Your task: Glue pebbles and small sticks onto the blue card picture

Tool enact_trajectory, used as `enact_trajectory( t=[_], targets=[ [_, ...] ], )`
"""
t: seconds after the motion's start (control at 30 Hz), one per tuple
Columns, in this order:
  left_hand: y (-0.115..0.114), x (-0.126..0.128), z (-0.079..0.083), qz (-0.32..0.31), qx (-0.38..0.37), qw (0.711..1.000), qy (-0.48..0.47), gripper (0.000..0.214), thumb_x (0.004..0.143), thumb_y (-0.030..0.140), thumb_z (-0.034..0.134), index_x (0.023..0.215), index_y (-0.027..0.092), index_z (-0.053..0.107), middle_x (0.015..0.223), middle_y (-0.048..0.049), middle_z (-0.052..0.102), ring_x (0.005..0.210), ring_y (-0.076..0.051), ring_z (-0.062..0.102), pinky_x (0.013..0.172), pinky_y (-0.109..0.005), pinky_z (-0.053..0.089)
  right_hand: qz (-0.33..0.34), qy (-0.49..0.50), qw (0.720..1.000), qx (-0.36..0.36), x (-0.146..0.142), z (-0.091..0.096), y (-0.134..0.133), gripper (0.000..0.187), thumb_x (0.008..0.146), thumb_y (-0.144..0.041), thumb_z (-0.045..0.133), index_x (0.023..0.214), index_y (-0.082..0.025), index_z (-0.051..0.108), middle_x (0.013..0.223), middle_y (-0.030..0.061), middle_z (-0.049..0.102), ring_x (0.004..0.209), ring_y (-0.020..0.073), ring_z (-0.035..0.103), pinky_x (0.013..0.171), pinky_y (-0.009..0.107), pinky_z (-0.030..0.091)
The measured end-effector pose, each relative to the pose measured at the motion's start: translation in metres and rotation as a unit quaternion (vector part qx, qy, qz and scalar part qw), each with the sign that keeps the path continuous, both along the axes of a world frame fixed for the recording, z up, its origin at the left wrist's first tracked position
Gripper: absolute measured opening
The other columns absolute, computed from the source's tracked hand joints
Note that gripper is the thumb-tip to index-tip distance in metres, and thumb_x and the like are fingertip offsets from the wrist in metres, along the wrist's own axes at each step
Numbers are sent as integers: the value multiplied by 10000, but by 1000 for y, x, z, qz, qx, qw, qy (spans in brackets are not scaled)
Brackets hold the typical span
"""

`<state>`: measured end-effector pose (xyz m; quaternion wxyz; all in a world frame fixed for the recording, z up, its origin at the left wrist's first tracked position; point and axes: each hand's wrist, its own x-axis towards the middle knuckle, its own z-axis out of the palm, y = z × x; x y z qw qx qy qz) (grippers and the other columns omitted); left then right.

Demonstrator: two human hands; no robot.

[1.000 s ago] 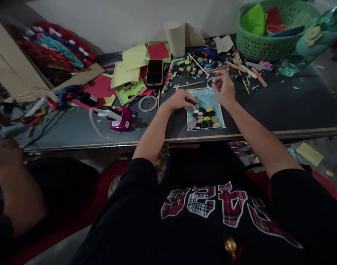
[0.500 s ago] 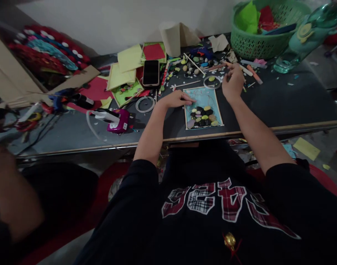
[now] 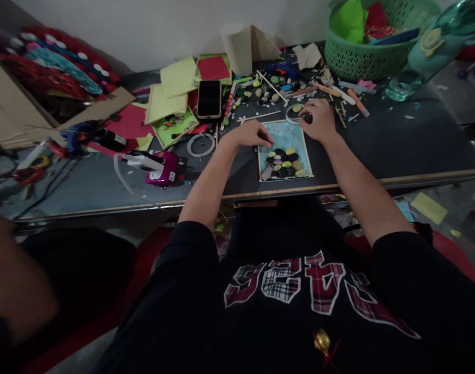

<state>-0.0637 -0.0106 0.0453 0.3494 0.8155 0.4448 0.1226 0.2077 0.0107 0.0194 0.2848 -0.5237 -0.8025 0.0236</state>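
Observation:
A small framed picture point(image 3: 301, 139) with a light-blue backing lies near the table's front edge. Smooth pebbles point(image 3: 286, 164) in black, yellow and lilac cover its lower half, and thin reddish lines mark the blue above them. My left hand point(image 3: 256, 136) hovers over the picture's left side, fingers bent and loosely apart, holding nothing I can see. Just past the top right corner, my right hand point(image 3: 321, 118) pinches a dark pebble point(image 3: 307, 118) between thumb and fingers. Beside those fingertips is a clear ring point(image 3: 287, 115) with a yellow pebble point(image 3: 297, 108) at it.
Loose pebbles point(image 3: 275, 97), sticks and paper scraps lie behind the picture. A phone point(image 3: 209, 98), coloured sheets, a tape roll point(image 3: 201, 145) and a purple device point(image 3: 162, 169) are leftward. A green basket point(image 3: 362, 57) and a bottle point(image 3: 412, 72) stand back right. Another person's arm point(image 3: 19, 275) shows at left.
My right hand has come left and nearer, to the picture's top right corner, and a dark pebble now shows in its fingers. My left fingers have lifted and curled from their flatter, pointing pose.

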Motion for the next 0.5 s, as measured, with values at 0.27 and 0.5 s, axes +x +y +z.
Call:
enact_trajectory(
  t=[0.27,0.5],
  targets=[
    [46,25,-15,5,76,985,156,299,594,349,869,509,164,649,449,49,442,775,-219,678,881,-335,509,32,-4,999,0,-2,-8,4,257,914,-450,581,942,-226,704,1183,137,675,1164,304,500,1038,517,390],
    [35,42,20,-67,-15,997,20,143,620,249,858,637,195,727,529,42,577,755,-187,661,838,-302,526,-2,26,999,39,-6,-9,2,399,1007,-495,410,1033,-182,655,1126,170,702,1121,315,599,990,509,433]
  ],
)
